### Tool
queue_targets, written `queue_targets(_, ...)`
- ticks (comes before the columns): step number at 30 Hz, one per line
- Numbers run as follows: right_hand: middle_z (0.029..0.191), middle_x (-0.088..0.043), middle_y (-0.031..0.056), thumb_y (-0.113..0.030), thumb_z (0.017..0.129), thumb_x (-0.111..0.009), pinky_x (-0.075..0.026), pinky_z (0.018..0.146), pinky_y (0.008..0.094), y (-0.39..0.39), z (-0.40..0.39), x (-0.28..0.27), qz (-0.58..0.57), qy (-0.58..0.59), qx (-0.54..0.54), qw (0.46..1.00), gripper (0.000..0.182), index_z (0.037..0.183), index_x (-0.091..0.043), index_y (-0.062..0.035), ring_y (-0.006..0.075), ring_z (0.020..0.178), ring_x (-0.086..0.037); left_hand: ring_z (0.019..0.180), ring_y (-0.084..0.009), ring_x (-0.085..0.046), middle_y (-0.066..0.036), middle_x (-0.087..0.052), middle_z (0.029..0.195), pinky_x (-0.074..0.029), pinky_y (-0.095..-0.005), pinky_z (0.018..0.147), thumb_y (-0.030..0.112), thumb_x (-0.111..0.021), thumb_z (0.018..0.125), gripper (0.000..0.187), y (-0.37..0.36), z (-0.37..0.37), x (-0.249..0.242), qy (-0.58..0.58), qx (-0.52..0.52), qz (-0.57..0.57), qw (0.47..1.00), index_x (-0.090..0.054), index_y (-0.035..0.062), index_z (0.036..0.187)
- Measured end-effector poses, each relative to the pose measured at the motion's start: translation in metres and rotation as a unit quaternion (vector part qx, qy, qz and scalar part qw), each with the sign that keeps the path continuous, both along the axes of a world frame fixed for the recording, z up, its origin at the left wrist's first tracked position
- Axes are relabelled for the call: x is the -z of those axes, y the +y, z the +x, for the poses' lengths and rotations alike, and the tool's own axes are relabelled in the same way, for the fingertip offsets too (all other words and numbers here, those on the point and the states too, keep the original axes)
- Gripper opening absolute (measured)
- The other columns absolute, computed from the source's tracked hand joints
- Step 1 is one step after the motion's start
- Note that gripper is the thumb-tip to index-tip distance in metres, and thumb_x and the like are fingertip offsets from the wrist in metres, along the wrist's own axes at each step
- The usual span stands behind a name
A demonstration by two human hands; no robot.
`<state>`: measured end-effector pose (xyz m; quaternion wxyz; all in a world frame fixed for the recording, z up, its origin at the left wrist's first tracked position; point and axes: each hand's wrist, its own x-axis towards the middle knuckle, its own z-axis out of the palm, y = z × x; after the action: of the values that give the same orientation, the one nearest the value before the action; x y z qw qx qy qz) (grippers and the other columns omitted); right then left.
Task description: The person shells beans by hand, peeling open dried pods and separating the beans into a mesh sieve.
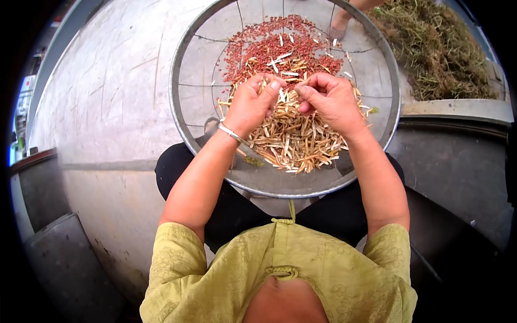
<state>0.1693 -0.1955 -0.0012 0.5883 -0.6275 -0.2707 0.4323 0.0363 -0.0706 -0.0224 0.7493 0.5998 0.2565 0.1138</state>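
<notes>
A round mesh sieve with a metal rim rests over my lap. Red beans lie spread across its far half, and dry tan pods are heaped in the nearer half. My left hand, with a bracelet at the wrist, is closed over the heap with a bit of dry pod between thumb and fingers. Close by on the right, my right hand is curled with thumb and forefinger together; whatever it pinches is too small to make out. The two hands are a little apart.
Another person's foot shows beyond the sieve's far right rim. A pile of dried plants lies at the upper right, behind a pale ledge. Pale concrete floor extends to the left, with a dark panel at the lower left.
</notes>
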Motion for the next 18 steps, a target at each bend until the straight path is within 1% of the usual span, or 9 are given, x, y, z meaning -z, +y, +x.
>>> queue_targets(2, 0.062, -0.059, 0.0016, -0.011, 0.083, -0.062, -0.047, 0.046, 0.0196, -0.001, 0.004, 0.0, -0.034, -0.013, -0.026, 0.999, 0.011, 0.079, -0.059, -0.0017, 0.0068, 0.053, -0.058, 0.054, -0.0018, -0.041, 0.004, -0.049, 0.064, -0.033, -0.0169, 0.047, 0.025, -0.056, 0.089, 0.021, 0.004, -0.001, -0.002, 0.034, -0.006, 0.027, 0.999, -0.056, 0.0053, 0.096)
queue_targets(5, 0.061, -0.058, 0.0021, -0.01, 0.084, -0.061, -0.046, 0.043, 0.0193, 0.0, -0.002, -0.007, -0.077, -0.02, -0.076, 0.994, 0.011, 0.077, -0.06, -0.0012, 0.0066, 0.051, -0.057, 0.065, -0.0059, -0.049, -0.001, -0.056, 0.07, -0.042, -0.0224, 0.059, 0.023, -0.066, 0.082, 0.025, -0.002, -0.001, -0.003, 0.022, 0.107, 0.295, 0.949, -0.055, 0.004, 0.093)
queue_targets(6, 0.065, -0.059, 0.0024, -0.013, 0.087, -0.058, -0.044, 0.044, 0.0181, 0.0, -0.003, -0.005, -0.08, -0.029, -0.106, 0.991, 0.016, 0.075, -0.059, -0.0021, 0.0062, 0.051, -0.056, 0.068, -0.0097, -0.052, -0.002, -0.057, 0.07, -0.045, -0.0256, 0.064, 0.024, -0.066, 0.081, 0.027, -0.005, 0.0, -0.002, 0.006, 0.128, 0.31, 0.942, -0.054, 0.003, 0.092)
queue_targets(9, 0.069, -0.061, 0.004, -0.013, 0.088, -0.055, -0.044, 0.045, 0.0176, -0.001, -0.007, -0.004, -0.059, -0.01, -0.097, 0.993, 0.013, 0.085, -0.06, -0.0016, 0.0063, 0.052, -0.056, 0.059, -0.0121, -0.052, -0.005, -0.056, 0.066, -0.043, -0.0278, 0.054, 0.024, -0.066, 0.081, 0.024, -0.009, 0.002, 0.001, -0.013, 0.092, 0.341, 0.936, -0.057, 0.0033, 0.088)
queue_targets(11, 0.076, -0.063, 0.0051, -0.013, 0.09, -0.052, -0.045, 0.047, 0.0176, -0.003, -0.004, -0.016, -0.018, 0.04, -0.062, 0.997, 0.015, 0.097, -0.058, -0.0014, 0.0061, 0.055, -0.057, 0.054, -0.0088, -0.05, -0.002, -0.055, 0.063, -0.041, -0.0245, 0.05, 0.021, -0.056, 0.088, 0.018, -0.003, 0.003, 0.004, 0.043, 0.096, 0.17, 0.98, -0.058, 0.0032, 0.089)
queue_targets(12, 0.076, -0.063, 0.0051, -0.013, 0.09, -0.052, -0.045, 0.047, 0.0176, -0.004, 0.001, -0.015, -0.019, 0.04, -0.064, 0.997, 0.015, 0.097, -0.058, -0.0014, 0.0061, 0.055, -0.057, 0.054, -0.0088, -0.05, -0.002, -0.055, 0.063, -0.041, -0.0245, 0.05, 0.021, -0.056, 0.088, 0.018, 0.0, 0.003, 0.002, 0.043, 0.094, 0.169, 0.98, -0.058, 0.0032, 0.089)
queue_targets(14, 0.08, -0.064, 0.0054, -0.011, 0.091, -0.047, -0.046, 0.05, 0.0169, -0.008, 0.016, -0.007, -0.083, -0.124, -0.035, 0.988, 0.017, 0.103, -0.055, -0.0014, 0.0058, 0.06, -0.058, 0.046, -0.0027, -0.038, 0.005, -0.046, 0.058, -0.033, -0.0161, 0.043, 0.019, -0.047, 0.093, 0.017, 0.007, -0.001, -0.006, -0.005, 0.048, 0.045, 0.998, -0.057, 0.005, 0.092)
queue_targets(16, 0.08, -0.065, 0.0062, -0.011, 0.087, -0.052, -0.048, 0.053, 0.0222, -0.016, 0.024, 0.012, -0.106, -0.219, -0.058, 0.968, 0.018, 0.103, -0.055, -0.0025, 0.0127, 0.059, -0.06, 0.048, -0.0032, -0.041, 0.004, -0.048, 0.061, -0.034, -0.0155, 0.043, 0.018, -0.047, 0.093, 0.018, 0.014, -0.005, -0.011, 0.002, 0.014, 0.033, 0.999, -0.057, 0.0042, 0.097)
queue_targets(18, 0.079, -0.065, 0.0086, -0.01, 0.079, -0.057, -0.049, 0.056, 0.0297, -0.023, 0.023, 0.02, -0.158, -0.501, -0.19, 0.83, 0.025, 0.104, -0.055, -0.0045, 0.0233, 0.057, -0.06, 0.05, -0.0035, -0.042, 0.003, -0.049, 0.066, -0.035, -0.0152, 0.044, 0.016, -0.048, 0.093, 0.018, 0.023, -0.008, -0.008, -0.085, -0.048, -0.092, 0.991, -0.056, 0.002, 0.1)
